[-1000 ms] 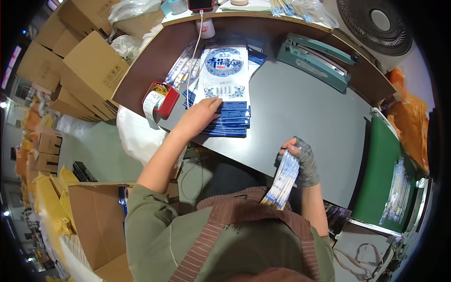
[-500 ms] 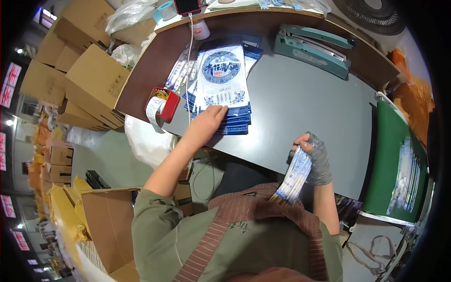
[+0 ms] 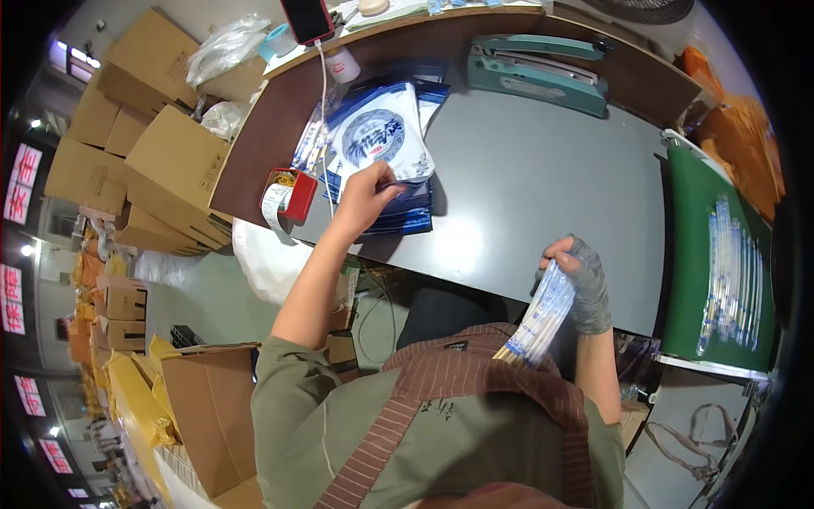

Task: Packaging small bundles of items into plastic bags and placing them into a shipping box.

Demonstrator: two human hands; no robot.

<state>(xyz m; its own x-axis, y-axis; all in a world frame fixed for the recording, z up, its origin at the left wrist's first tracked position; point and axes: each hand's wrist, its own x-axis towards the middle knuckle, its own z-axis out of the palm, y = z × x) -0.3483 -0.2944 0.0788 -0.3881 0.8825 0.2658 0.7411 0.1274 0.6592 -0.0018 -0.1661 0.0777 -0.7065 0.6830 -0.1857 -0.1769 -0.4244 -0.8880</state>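
Observation:
My left hand (image 3: 366, 200) pinches the lower edge of a white and blue printed plastic bag (image 3: 380, 140), the top one of a stack. That bag lies skewed, its near edge bent up by my fingers. Under it the dark blue bags (image 3: 405, 222) are fanned out on the grey desk. In a grey fingerless glove, my right hand (image 3: 578, 276) is closed round a bundle of thin wrapped sticks, likely chopsticks (image 3: 538, 318), white and blue with tan tips downward. It is held over the desk's near edge, in front of my apron.
A green bag sealer (image 3: 538, 76) stands at the back. At right, more wrapped sticks (image 3: 731, 280) lie on a green surface (image 3: 687, 254). A red box (image 3: 303, 202) with a paper roll and a white cable (image 3: 325, 127) are left of the bags. Cardboard boxes (image 3: 178, 161) pile up farther left.
The top bag has turned askew and its near edge has come up with my left hand. My right hand still holds the stick bundle. The whole view has shifted slightly.

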